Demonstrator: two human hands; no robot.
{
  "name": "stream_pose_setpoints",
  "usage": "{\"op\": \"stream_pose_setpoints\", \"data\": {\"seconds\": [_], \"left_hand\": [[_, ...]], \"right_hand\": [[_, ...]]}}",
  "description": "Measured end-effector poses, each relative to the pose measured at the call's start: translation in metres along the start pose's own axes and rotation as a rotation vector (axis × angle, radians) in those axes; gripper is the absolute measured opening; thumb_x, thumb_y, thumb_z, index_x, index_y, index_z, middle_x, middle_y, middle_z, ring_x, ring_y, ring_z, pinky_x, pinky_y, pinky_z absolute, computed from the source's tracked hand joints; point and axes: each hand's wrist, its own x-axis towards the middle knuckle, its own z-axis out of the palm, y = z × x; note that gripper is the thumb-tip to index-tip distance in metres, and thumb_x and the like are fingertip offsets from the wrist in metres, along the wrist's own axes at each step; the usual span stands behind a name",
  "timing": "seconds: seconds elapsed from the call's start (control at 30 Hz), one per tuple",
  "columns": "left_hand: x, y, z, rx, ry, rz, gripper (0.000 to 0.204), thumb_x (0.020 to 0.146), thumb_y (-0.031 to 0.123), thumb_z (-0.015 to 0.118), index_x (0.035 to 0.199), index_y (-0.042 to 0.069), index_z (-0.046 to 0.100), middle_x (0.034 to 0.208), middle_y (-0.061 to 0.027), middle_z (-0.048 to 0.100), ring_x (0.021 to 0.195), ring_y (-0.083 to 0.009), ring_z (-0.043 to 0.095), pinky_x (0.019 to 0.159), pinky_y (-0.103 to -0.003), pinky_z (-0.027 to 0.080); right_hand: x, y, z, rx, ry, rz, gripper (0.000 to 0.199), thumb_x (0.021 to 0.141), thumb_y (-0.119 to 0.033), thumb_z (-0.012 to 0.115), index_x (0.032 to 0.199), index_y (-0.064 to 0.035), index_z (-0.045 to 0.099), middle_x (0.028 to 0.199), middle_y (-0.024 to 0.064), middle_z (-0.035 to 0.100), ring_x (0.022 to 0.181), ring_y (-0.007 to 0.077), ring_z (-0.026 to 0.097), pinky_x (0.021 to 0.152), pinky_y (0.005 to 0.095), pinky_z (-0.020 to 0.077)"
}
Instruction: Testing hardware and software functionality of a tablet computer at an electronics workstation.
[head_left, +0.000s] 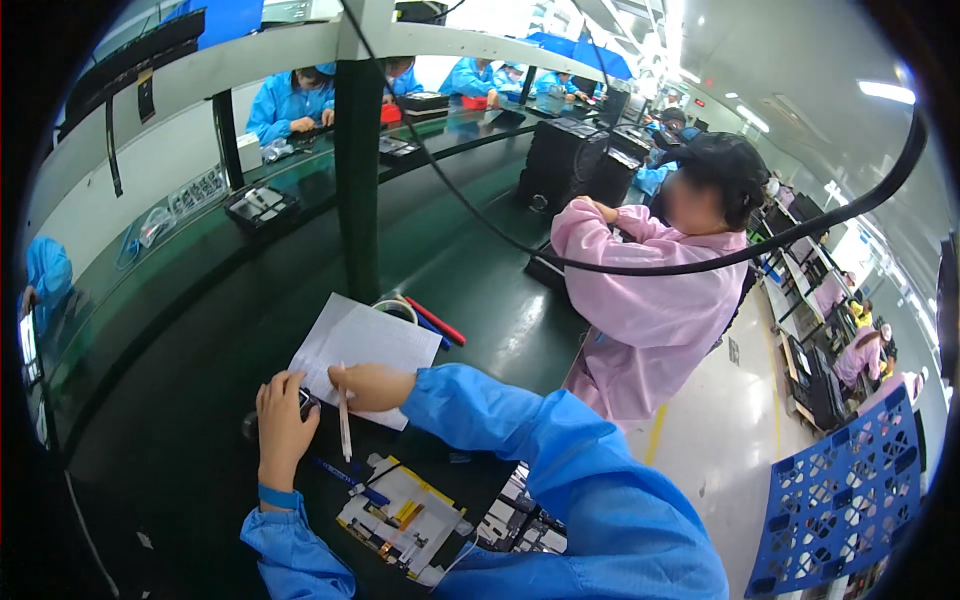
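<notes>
right hand (372, 386): fingers clamped on slim white stick (346, 430). left hand (284, 425) at small dark object (308, 404) — can't tell if gripped. electronic assembly (425, 520) on green bench (200, 350) — innards bared, uncovered; seems partway.

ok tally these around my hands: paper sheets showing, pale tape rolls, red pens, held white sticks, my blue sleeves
Paper sheet: 1
Pale tape roll: 1
Red pen: 1
White stick, in the right hand: 1
Blue sleeves: 2
Total: 6
</notes>
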Motion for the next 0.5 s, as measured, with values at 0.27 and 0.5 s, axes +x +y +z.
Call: {"op": "stream_pose_setpoints", "data": {"seconds": [0.27,0.5], "left_hand": [[0.002,0.003,0.044,0.302,0.101,0.384,0.019,0.079,0.005,0.051,0.085,0.009,0.068,0.091,-0.0057,0.065,0.109,-0.0202,0.052,0.11,-0.053,0.014],[0.001,0.014,0.033,0.388,-0.018,0.365,0.021,0.082,0.009,0.052,0.099,0.012,0.063,0.104,-0.0011,0.062,0.106,-0.0148,0.053,0.109,-0.044,0.021]], "right_hand": [[0.028,0.052,-0.024,-0.013,0.205,-0.162,0.026,0.075,-0.03,0.066,0.085,-0.0062,0.061,0.076,0.0189,0.063,0.076,0.0364,0.061,0.069,0.0447,0.0463],[0.047,0.06,-0.034,0.938,0.195,0.06,0.032,0.096,-0.036,0.038,0.102,-0.0073,0.05,0.079,0.006,0.054,0.068,0.0124,0.052,0.06,0.0253,0.0428]]}}
